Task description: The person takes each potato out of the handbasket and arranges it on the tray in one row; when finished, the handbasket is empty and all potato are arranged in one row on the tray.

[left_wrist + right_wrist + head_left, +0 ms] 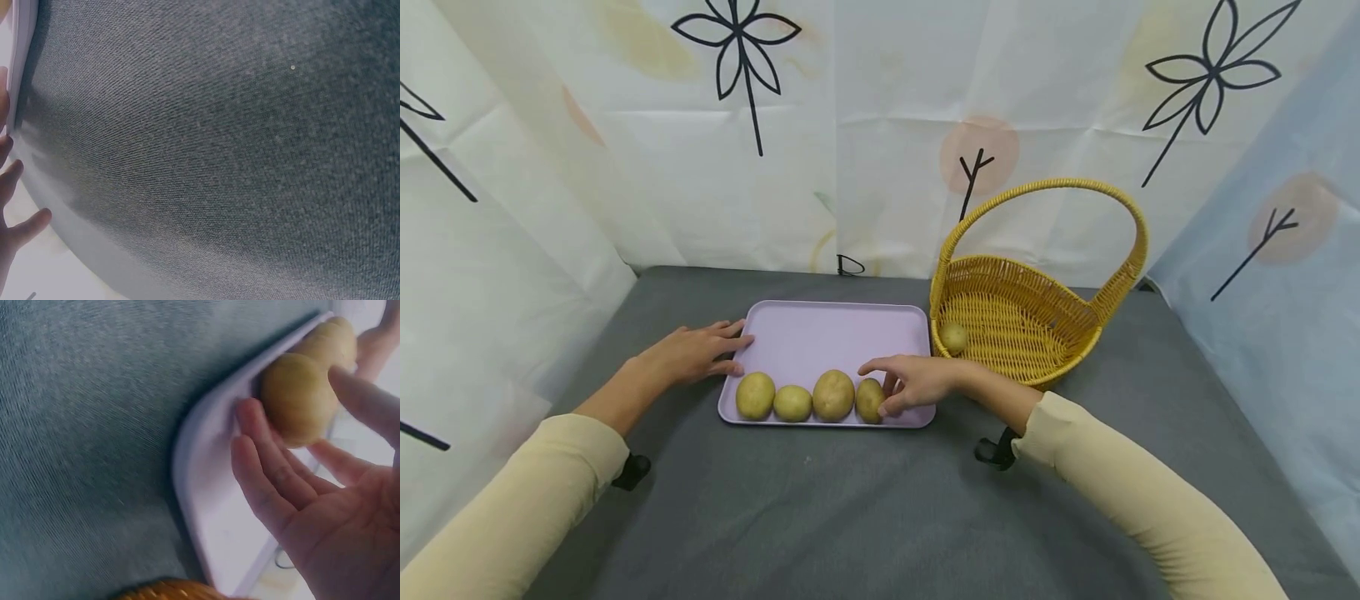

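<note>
Several potatoes stand in a row along the near edge of a lilac tray (842,333). My right hand (921,382) is at the row's right end, its fingers loosely bent beside the rightmost potato (869,401). In the right wrist view the fingers (259,481) lie spread next to that potato (297,400), not wrapped round it; whether the tips press on it I cannot tell. My left hand (703,352) rests at the tray's left edge, fingers extended over the rim. Only some of its fingers (28,230) show in the left wrist view.
A yellow woven basket (1000,312) with a tall handle stands right of the tray, one potato (954,337) inside at its left. Grey cloth (760,508) covers the table. White printed curtains (880,125) hang behind and at both sides.
</note>
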Demonstrator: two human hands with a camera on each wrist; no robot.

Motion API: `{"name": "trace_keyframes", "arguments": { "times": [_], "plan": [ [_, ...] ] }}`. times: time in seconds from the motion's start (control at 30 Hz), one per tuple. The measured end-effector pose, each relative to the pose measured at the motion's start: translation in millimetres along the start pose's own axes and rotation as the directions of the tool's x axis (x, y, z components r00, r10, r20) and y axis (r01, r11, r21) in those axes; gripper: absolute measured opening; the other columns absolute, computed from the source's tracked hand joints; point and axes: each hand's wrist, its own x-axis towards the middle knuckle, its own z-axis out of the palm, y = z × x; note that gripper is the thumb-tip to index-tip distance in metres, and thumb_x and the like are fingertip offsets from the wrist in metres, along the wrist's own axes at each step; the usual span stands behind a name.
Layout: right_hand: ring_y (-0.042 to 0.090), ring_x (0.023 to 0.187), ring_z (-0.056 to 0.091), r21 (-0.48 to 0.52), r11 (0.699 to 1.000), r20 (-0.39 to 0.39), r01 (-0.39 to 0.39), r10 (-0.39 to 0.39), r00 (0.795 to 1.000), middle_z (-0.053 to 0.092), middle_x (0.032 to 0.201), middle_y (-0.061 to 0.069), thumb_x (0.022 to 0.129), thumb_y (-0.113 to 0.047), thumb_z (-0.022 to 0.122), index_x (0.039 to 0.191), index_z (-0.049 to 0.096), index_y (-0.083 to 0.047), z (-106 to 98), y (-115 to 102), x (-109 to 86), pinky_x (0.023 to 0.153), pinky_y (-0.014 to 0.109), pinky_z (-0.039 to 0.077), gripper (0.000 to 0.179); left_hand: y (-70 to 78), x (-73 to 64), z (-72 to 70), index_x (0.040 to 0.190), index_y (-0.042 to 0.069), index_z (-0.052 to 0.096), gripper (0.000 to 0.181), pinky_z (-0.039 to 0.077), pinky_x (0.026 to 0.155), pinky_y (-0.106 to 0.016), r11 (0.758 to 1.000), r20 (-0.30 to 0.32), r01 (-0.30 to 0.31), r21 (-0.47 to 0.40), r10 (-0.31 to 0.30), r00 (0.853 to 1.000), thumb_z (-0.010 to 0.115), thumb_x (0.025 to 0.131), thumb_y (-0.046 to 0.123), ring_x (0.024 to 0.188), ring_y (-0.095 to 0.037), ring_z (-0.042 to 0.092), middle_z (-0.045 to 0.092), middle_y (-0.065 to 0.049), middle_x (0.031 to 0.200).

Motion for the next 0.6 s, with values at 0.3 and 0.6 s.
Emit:
{"name": "trace_keyframes", "arguments": {
  "times": [0.3, 0.6],
  "plan": [
    [0.031, 0.120, 0.059, 0.103, 0.994, 0.021, -0.036, 0.034, 0.999, 0.056, 0.132, 0.019, 0.096, -0.023, 0.067, 0.153, 0.036, -0.012, -30, -13, -45.0, 0.096, 0.039, 0.048, 0.066, 0.8, -1.0, 0.8, 0.146, 0.003, 0.049, 0.065, 0.032, 0.095, -0.075, 1.000, -0.009, 0.004, 0.005, -0.004, 1.000, 0.061, 0.096, 0.043, 0.140, -0.049, 0.033, 0.035, -0.028, 0.154],
    [0.035, 0.122, 0.056, 0.203, 0.979, -0.091, -0.033, 0.052, 0.994, 0.058, 0.129, 0.018, 0.096, -0.019, 0.068, 0.149, 0.041, -0.005, -72, 8, -91.0, 0.098, 0.042, 0.048, 0.060, 1.5, -1.7, 1.2, 0.147, 0.003, 0.048, 0.065, 0.033, 0.094, -0.074, 1.000, -0.010, -0.004, 0.006, 0.004, 1.000, 0.060, 0.097, 0.043, 0.140, -0.049, 0.033, 0.035, -0.028, 0.154]
  ]
}}
